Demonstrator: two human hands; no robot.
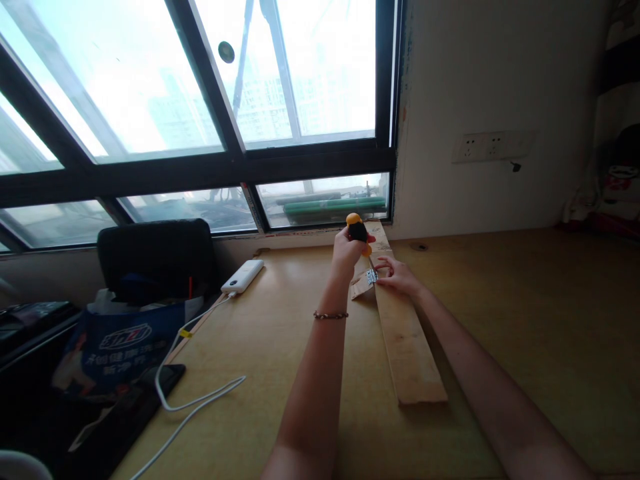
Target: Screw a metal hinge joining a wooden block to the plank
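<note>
My left hand (349, 248) is wrapped round a yellow-and-black screwdriver (357, 230), its shaft pointing down at a small metal hinge (371, 276). The hinge lies at the left edge of a long wooden board (407, 347), where a short piece of wood (361, 287) adjoins it. From the right, my right hand (397, 275) rests on the board, its thumb and fingers closed at the hinge. The screwdriver's tip meets the hinge area; whether a screw is under it is too small to see.
The board lies on a wooden table (280, 333) below the window. A white power bank (243, 277) with a white cable (200, 403) sits at the table's left edge. Beyond that edge are a black chair (155, 257) and a blue bag (120, 347). A wall socket (493, 147) is at right.
</note>
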